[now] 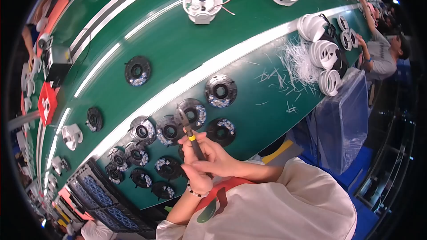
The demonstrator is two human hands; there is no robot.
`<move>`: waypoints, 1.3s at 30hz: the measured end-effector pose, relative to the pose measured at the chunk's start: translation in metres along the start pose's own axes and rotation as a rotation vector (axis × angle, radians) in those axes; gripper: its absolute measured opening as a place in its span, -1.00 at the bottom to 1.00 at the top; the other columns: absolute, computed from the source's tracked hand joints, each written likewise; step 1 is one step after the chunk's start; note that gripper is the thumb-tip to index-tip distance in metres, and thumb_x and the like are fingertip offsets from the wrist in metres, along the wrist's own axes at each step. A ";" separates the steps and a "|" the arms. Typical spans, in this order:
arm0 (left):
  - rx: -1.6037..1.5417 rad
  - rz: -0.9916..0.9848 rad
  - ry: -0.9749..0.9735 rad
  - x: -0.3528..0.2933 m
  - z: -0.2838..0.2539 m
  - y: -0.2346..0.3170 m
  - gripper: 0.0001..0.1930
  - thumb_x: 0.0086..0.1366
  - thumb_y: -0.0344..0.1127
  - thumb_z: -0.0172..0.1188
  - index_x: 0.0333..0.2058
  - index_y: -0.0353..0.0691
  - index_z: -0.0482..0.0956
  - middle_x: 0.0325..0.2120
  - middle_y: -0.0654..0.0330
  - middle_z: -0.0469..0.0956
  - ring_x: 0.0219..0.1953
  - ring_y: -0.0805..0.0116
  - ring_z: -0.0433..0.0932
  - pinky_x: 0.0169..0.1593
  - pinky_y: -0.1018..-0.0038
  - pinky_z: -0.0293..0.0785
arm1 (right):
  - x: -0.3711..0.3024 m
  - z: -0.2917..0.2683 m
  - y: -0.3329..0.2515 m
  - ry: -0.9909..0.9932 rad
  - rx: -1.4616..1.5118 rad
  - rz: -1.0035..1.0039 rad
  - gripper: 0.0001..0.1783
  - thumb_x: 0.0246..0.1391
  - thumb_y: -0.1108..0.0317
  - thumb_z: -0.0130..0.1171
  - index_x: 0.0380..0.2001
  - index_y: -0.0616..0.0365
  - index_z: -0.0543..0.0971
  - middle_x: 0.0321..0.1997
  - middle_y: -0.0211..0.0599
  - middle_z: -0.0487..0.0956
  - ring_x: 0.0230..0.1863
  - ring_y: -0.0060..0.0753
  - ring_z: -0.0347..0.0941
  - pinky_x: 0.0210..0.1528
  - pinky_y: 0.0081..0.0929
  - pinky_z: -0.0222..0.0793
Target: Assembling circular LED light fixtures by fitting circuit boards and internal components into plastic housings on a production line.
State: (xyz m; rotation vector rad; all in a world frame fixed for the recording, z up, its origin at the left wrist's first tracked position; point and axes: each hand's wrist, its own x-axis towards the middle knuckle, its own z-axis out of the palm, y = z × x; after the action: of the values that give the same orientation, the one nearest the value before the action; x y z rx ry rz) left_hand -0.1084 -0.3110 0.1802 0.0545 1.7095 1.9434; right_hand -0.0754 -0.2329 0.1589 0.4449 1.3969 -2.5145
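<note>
A pair of pliers point(187, 126) with grey jaws, dark handles and a yellow band points away from me, over the black round parts. My right hand point(220, 158) is closed round its handles. My left hand point(198, 175), with a beaded bracelet at the wrist, meets the right one, its fingers closed against the handles; the overlap partly hides them. Just beyond the jaws lies a black ring-shaped base point(192, 112) carrying small pale pieces. Similar bases sit close by, among them one at the right point(222, 132) and one farther off point(221, 90).
Thin white strips point(298, 60) lie scattered at the right beside stacked white housings point(324, 54). A white camera-like unit with wires point(203, 6) stands on the green belt beyond the white rail point(249, 44). A black tray point(95, 191) is at lower left; a co-worker point(384, 58) sits far right.
</note>
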 end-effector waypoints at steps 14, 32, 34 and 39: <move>0.512 0.156 -0.052 0.019 -0.019 0.019 -0.62 0.22 -0.15 -0.16 -0.21 -0.37 0.42 -0.78 0.22 0.39 -0.72 0.50 0.38 -0.60 0.61 0.30 | 0.000 -0.070 -0.036 0.342 0.171 -0.185 -0.62 0.03 0.31 -0.09 -0.09 0.27 0.25 -0.45 -0.35 0.32 -0.58 -0.55 0.30 -0.60 -0.66 0.23; 0.805 0.660 -0.363 0.093 -0.014 -0.012 -0.79 -0.07 -0.57 0.08 -0.36 -0.34 0.47 -0.73 0.22 0.42 -0.74 0.44 0.38 -0.62 0.60 0.27 | -0.044 -0.149 -0.082 0.669 0.197 -0.406 -0.63 -0.03 0.36 -0.10 -0.12 0.25 0.23 -0.53 -0.42 0.23 -0.64 -0.62 0.14 -0.64 -0.64 0.11; 0.894 0.695 -0.222 0.099 -0.036 -0.023 -0.81 -0.05 -0.59 0.05 -0.37 -0.37 0.47 -0.73 0.22 0.42 -0.75 0.46 0.38 -0.62 0.61 0.28 | -0.021 -0.166 -0.078 0.564 0.057 -0.386 -0.62 -0.06 0.45 -0.05 -0.11 0.29 0.25 -0.53 -0.43 0.27 -0.63 -0.68 0.17 -0.63 -0.69 0.13; 1.131 0.586 0.093 0.070 -0.090 -0.039 -0.83 -0.01 -0.59 0.03 -0.38 -0.35 0.47 -0.64 0.19 0.47 -0.72 0.47 0.41 -0.61 0.64 0.29 | 0.048 -0.190 -0.044 0.125 -0.314 -0.189 -0.51 -0.15 0.56 0.08 -0.05 0.24 0.30 -0.48 -0.53 0.27 -0.52 -0.77 0.15 -0.50 -0.78 0.09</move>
State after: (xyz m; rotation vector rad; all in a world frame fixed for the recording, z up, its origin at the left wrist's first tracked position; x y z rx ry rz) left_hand -0.1880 -0.3615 0.1046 0.9611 2.8506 1.0158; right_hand -0.1064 -0.0504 0.0805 0.4305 1.9249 -2.3764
